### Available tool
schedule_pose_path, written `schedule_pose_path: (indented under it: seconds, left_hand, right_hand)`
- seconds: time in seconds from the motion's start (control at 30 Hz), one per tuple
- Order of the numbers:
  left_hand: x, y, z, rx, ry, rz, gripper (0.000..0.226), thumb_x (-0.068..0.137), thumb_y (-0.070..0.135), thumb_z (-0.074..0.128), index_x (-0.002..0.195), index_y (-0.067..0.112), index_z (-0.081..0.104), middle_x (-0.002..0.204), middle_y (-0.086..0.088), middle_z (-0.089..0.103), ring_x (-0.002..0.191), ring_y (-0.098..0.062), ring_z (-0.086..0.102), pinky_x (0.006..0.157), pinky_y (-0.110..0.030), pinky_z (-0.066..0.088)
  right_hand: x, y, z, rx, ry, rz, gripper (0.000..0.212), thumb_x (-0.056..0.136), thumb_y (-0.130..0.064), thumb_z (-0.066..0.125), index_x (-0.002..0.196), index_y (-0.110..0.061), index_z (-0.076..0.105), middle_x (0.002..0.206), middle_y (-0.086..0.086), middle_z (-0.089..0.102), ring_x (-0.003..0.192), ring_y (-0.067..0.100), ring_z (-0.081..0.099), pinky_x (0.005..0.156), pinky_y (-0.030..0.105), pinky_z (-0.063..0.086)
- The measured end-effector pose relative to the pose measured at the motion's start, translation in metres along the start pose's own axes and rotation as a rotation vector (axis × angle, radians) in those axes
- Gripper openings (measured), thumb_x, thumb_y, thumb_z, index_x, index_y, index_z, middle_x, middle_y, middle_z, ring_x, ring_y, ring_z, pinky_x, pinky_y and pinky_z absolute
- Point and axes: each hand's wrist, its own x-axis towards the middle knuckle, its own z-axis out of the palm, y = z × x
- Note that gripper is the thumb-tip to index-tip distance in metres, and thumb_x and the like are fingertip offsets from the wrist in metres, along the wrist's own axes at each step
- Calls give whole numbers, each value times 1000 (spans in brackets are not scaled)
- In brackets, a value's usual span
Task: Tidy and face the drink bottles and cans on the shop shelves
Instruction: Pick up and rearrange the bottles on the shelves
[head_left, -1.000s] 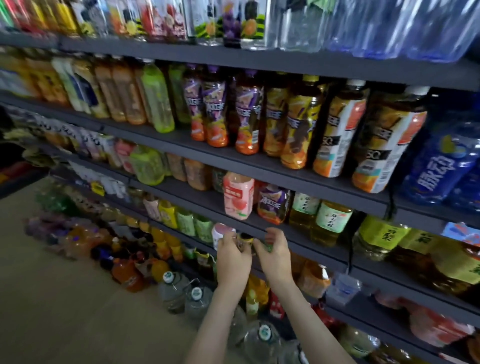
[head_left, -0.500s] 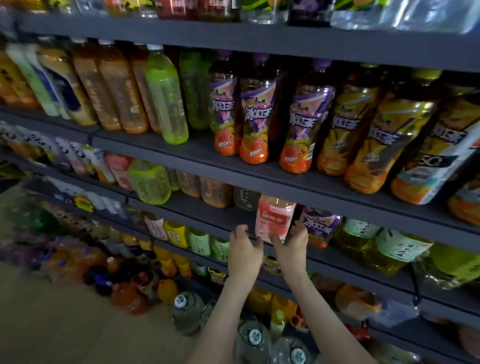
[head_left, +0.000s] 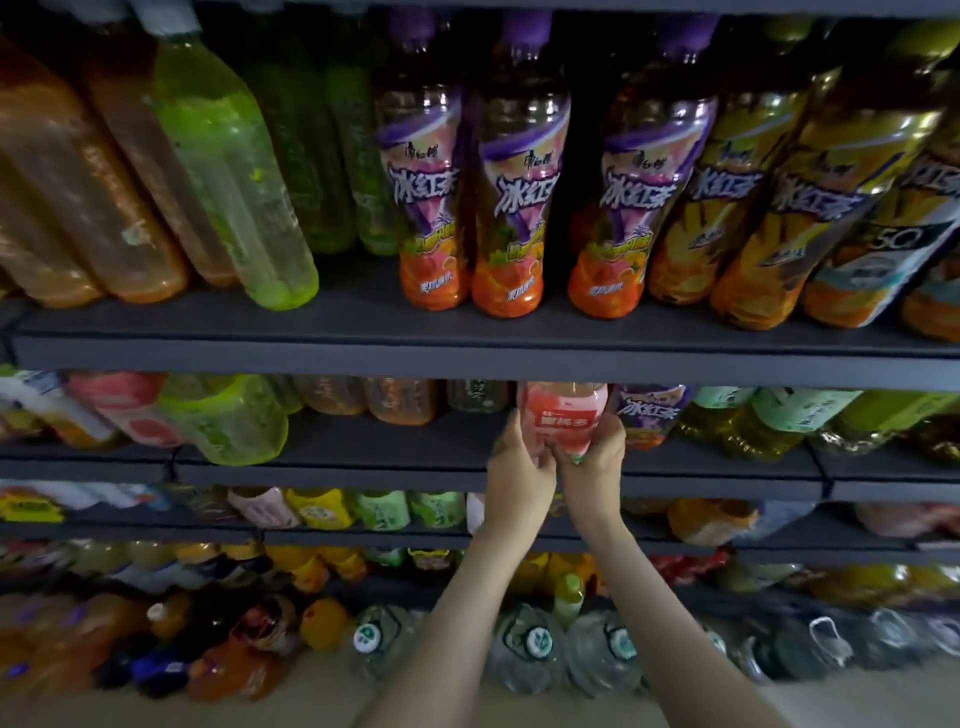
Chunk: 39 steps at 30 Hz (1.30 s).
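Observation:
A pink-labelled drink bottle (head_left: 563, 415) stands at the front of the second shelf (head_left: 395, 467), its top hidden behind the shelf above. My left hand (head_left: 519, 467) grips its lower left side. My right hand (head_left: 595, 462) grips its lower right side, fingers curled round the base. Right beside it stands a purple-labelled iced tea bottle (head_left: 649, 415). To its left, set further back, are amber tea bottles (head_left: 400, 400).
The upper shelf (head_left: 467, 353) carries purple and yellow iced tea bottles (head_left: 519, 182) and green (head_left: 228, 171) and orange bottles. Lower shelves hold yellow, green and pink bottles. Large water jugs (head_left: 535, 649) stand on the floor below my arms.
Both hands rose from the lower shelf's small bottles to the pink bottle and closed round its base. The view moved closer to the shelves.

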Motion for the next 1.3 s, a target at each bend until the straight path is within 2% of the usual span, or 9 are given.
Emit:
schedule_pose_path:
  seconds: [0.1, 0.2, 0.3, 0.4, 0.53, 0.67, 0.87, 1.07, 1.3]
  left_hand:
    - [3, -1, 17, -33, 31, 5, 59, 92, 23, 56, 143, 11, 29, 137, -10, 44, 119, -23, 52, 87, -23, 43]
    - [-1, -1, 37, -73, 125, 8, 70, 88, 22, 62, 144, 8, 23, 139, -11, 36, 125, -24, 45, 95, -30, 46]
    - [-3, -1, 58, -66, 388, 118, 81, 76, 15, 75, 139, 3, 25, 138, -20, 33, 128, -30, 34, 104, -34, 39]
    - [8, -8, 86, -52, 615, 313, 86, 64, 8, 82, 131, 1, 28, 134, -21, 30, 121, -33, 32, 107, -22, 24]
    - [33, -23, 113, 3, 712, 418, 93, 67, 20, 81, 137, 3, 23, 141, -24, 24, 130, -38, 28, 110, -46, 29]
    - [49, -27, 121, -37, 728, 474, 97, 67, 20, 81, 138, 4, 17, 141, -31, 25, 132, -41, 28, 103, -56, 35]
    - [49, -23, 122, -174, 752, 457, 103, 58, 16, 87, 136, 14, 21, 134, -26, 30, 125, -35, 34, 102, -19, 35]
    - [49, -20, 121, -153, 778, 468, 101, 57, 16, 88, 135, 13, 23, 132, -29, 33, 122, -33, 34, 95, -35, 44]
    - [49, -23, 122, -132, 760, 505, 103, 56, 13, 89, 134, 7, 22, 130, -34, 32, 121, -33, 29, 105, -7, 21]
  right_hand:
    - [2, 8, -11, -26, 90, -20, 57, 76, -10, 74, 122, -2, 41, 118, 13, 49, 112, 31, 47, 92, 42, 45]
    - [12, 18, -26, -16, 283, -14, 76, 75, -8, 76, 135, 3, 31, 132, 20, 41, 125, 33, 36, 104, 38, 31]
    - [31, 24, -34, 36, 378, -14, 93, 72, -14, 79, 142, 2, 20, 138, 21, 35, 129, 35, 31, 110, 43, 28]
    - [52, 34, -33, 90, 395, -86, 104, 69, -21, 83, 145, -5, 15, 143, 16, 30, 132, 29, 28, 112, 38, 26]
    - [76, 38, -26, 117, 460, -181, 114, 56, -36, 88, 144, -9, 21, 138, 9, 37, 127, 20, 32, 104, 24, 27]
    - [87, 37, -17, 50, 522, -246, 111, 54, -43, 87, 139, -12, 22, 132, 15, 40, 122, 31, 37, 101, 46, 39]
    - [85, 46, -26, 50, 523, -288, 110, 56, -31, 84, 141, 1, 22, 134, 18, 36, 124, 30, 33, 105, 48, 37]
    - [76, 58, -46, 100, 435, -277, 109, 58, -25, 85, 144, -4, 20, 135, 8, 36, 129, 21, 34, 109, 32, 33]
    - [77, 60, -48, 114, 335, -301, 110, 59, -29, 87, 145, -11, 21, 130, -10, 29, 126, 4, 29, 108, 29, 33]
